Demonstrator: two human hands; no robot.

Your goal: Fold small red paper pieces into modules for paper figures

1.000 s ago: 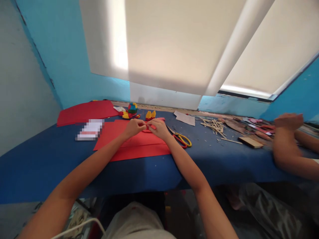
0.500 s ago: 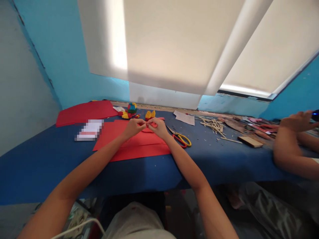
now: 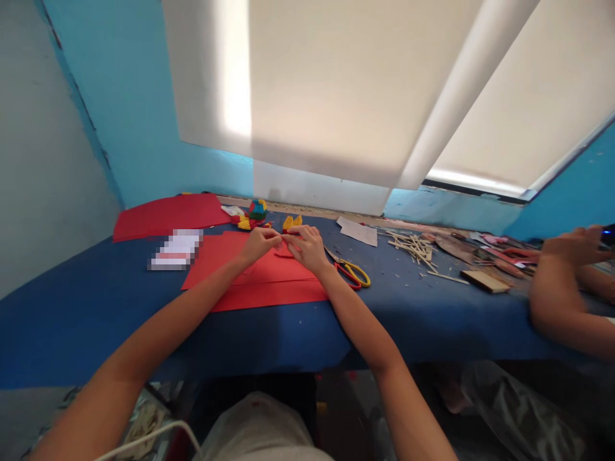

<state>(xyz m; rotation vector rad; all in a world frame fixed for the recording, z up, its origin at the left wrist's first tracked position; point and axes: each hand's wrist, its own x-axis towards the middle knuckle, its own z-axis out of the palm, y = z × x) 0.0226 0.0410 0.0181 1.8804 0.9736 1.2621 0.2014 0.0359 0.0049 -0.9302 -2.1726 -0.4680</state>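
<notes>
My left hand (image 3: 260,246) is closed in a pinch above the red paper sheets (image 3: 269,293). Fingertip to fingertip with it, my right hand (image 3: 308,248) is also closed. A small red paper piece is between them, mostly covered by the fingers. Under my right hand lies a red ridged strip (image 3: 283,256), partly hidden. Just behind the hands stands a yellow and red folded-paper piece (image 3: 292,223). To its left sits a multicoloured folded-paper figure (image 3: 258,209). Scissors with red and yellow handles (image 3: 356,275) lie right of my right wrist.
More red sheets (image 3: 173,214) lie at the back left, near a blurred white card (image 3: 177,250). On the right are grey paper (image 3: 358,232), thin sticks (image 3: 413,248), a wooden block (image 3: 485,280) and scattered tools. A co-worker's arms (image 3: 557,288) rest at the far right.
The fingers of my right hand have spread flatter and shifted over the small piece, while my left hand keeps its pinch. The view has shifted slightly.
</notes>
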